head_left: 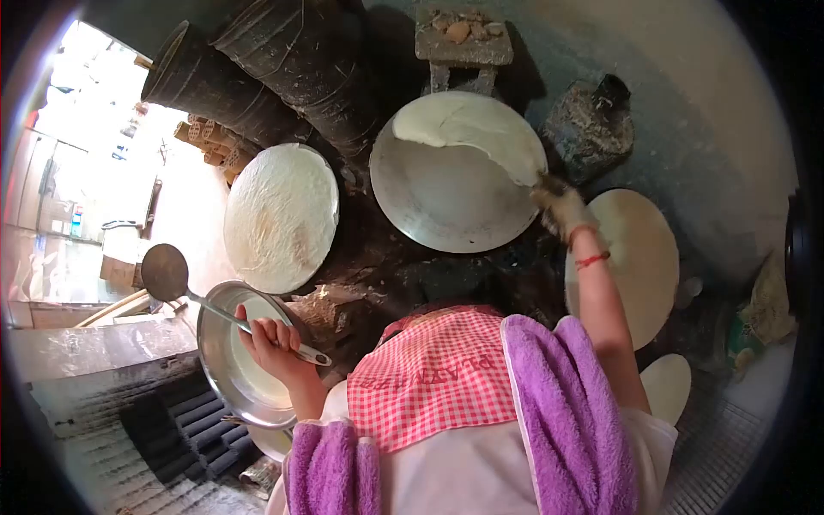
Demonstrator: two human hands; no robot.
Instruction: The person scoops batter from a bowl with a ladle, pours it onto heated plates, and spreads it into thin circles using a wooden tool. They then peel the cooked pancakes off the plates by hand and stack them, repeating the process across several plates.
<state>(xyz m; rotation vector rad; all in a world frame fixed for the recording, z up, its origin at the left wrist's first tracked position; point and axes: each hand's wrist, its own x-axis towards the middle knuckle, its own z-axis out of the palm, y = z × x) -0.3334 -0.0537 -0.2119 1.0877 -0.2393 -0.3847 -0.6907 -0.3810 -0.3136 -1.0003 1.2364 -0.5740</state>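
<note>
My left hand [273, 345] is closed around the handle of a ladle [166, 272], whose round dark bowl points left. Below that hand, a steel pot [209, 365] contains pale liquid batter. My right hand [562, 211], in a glove with dark fingers, grips the right rim of a large round metal pan [455, 202]. White batter [468, 129] covers the pan's far part in a curved sheet, its tail reaching toward my right hand. The near part of the pan's surface is bare grey metal. The fingertips are partly blurred against the rim.
On the left, a second round pan [283, 219] carries a white sheet. A pale round disc [631, 257] lies right, under my forearm. Dark metal barrels [296, 60] stand behind, near a small stool [463, 51] bearing lumps. Black ridged briquettes [193, 425] are stacked lower left.
</note>
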